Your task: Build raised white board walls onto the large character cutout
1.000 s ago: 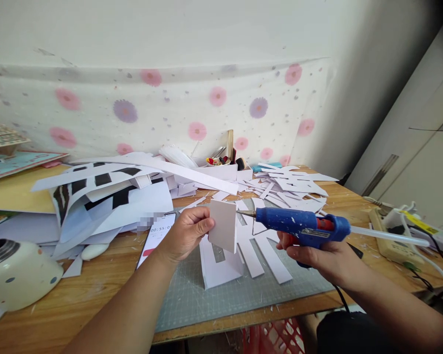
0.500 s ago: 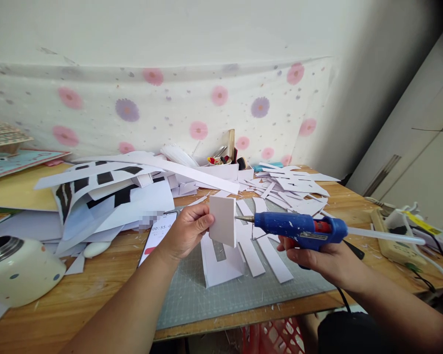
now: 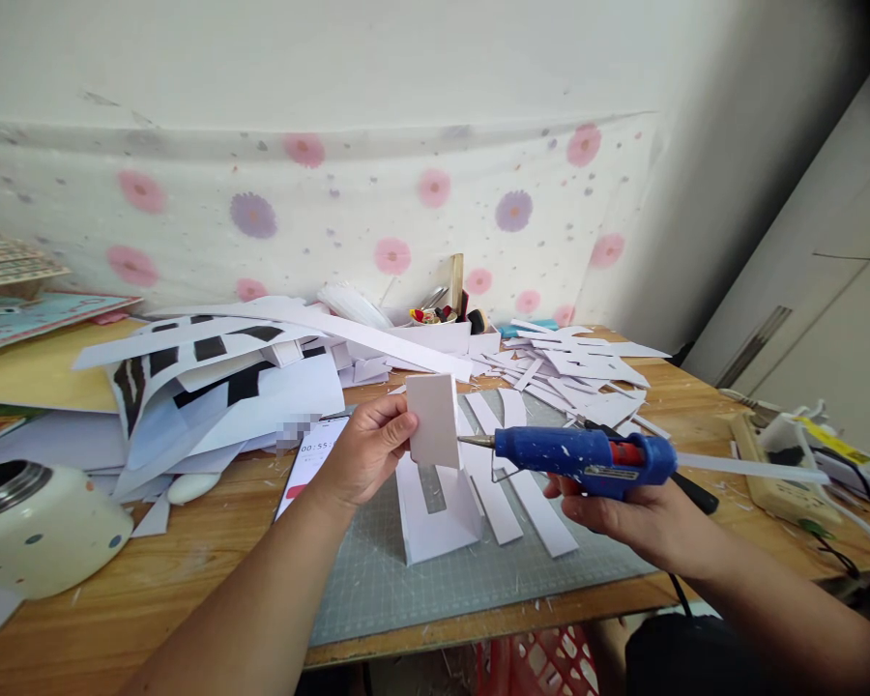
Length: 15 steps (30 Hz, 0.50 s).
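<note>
White board panel (image 3: 433, 422) hangs upright above the grey cutting mat (image 3: 377, 599) on the wooden bench (image 3: 181, 565), ahead of a slotted white piece (image 3: 424, 534); whether the two touch, I cannot tell. At the left, the phone (image 3: 305, 464) lies just beside the left forearm, so a careless swing of that arm could nudge it. The panel is supported at its left edge only; a firm push from the nozzle (image 3: 478, 441) at its right edge could twist it or tip it backward. That metal tip is probably hot, and a slip leftward across the face would take it toward the thumb. Stray glue could drop onto the slotted piece or the loose strips (image 3: 547, 517) below. Further right, the glue stick (image 3: 754, 468) juts well out behind the glue gun (image 3: 558, 452), where a wide turn might knock it.

The left grip (image 3: 375, 443) is closed in a pinch, thumb on the near face and fingers behind. The right grip (image 3: 638, 519) is wrapped around the gun's handle; finger pressure on the trigger is hidden. The nozzle meets or nearly meets the panel's edge: contact is too fine to judge.
</note>
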Tool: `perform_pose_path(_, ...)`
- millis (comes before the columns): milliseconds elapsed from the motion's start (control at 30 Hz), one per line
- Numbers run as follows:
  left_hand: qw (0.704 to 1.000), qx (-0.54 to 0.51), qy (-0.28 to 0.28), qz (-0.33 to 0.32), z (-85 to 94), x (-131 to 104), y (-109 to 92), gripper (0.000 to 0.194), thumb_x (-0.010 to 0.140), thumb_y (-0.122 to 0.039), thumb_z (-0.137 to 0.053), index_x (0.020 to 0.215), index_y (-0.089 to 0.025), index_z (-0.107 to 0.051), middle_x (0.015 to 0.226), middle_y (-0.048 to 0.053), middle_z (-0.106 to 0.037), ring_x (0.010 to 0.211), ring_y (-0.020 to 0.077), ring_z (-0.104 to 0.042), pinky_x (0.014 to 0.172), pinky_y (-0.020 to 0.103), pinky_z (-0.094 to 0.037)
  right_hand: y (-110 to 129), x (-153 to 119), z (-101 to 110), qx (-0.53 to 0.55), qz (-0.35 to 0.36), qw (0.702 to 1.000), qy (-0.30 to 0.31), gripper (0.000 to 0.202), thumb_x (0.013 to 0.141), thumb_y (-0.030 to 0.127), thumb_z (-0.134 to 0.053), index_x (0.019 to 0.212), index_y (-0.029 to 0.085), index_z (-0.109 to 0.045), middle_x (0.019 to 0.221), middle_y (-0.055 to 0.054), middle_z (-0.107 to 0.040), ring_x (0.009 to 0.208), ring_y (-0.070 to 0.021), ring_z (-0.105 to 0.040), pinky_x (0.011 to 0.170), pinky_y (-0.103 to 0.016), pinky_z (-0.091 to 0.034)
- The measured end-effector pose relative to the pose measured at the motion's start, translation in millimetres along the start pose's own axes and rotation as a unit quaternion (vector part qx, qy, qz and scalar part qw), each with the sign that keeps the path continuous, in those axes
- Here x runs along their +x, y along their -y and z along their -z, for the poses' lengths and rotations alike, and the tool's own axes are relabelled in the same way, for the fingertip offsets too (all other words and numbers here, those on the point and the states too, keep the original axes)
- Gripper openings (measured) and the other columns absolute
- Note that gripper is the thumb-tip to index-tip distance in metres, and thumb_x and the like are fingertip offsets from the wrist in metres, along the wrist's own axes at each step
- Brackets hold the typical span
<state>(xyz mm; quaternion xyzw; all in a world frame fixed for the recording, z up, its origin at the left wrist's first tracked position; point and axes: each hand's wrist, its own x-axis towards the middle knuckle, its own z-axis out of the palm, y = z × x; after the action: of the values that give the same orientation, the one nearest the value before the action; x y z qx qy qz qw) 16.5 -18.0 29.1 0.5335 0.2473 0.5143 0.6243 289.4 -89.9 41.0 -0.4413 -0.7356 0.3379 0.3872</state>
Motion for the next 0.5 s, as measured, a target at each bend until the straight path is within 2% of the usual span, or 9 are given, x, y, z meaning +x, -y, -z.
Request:
perform_pose_path(300, 1.0, -0.011, -0.01, -0.025, -2.6, 0.7, -1.6, 0.029, 0.069, -0.038, -0.076, 0.068, -0.012, -0.062, 0.062, 0.0, -0.056, 0.054, 0.0095, -0.05, 0.052, 0.022, -0.041, -7.5, -2.5, 1.5, -0.02, 0.018, 0.999, 0.017, 0.018, 0.078, 0.039, -0.062, 0.073, 0.022, -0.068, 0.067, -0.003, -0.063, 0.061, -0.017, -0.058, 0.056, -0.028, -0.052)
perform_pose_path(500, 0.999, -0.043, -0.007, -0.029, -2.6, 1.1, -2.2, 0.028, 0.069, -0.033, -0.076, 0.088, -0.016, -0.065, 0.069, 0.0, -0.062, 0.055, 0.0098, -0.055, 0.048, 0.02, -0.046, -10.8, -3.4, -0.2, 0.0, -0.004, 1.0, 0.002, 0.019, 0.075, 0.041, -0.064, 0.072, 0.023, -0.067, 0.066, -0.002, -0.063, 0.06, -0.0173, -0.058, 0.054, -0.029, -0.053)
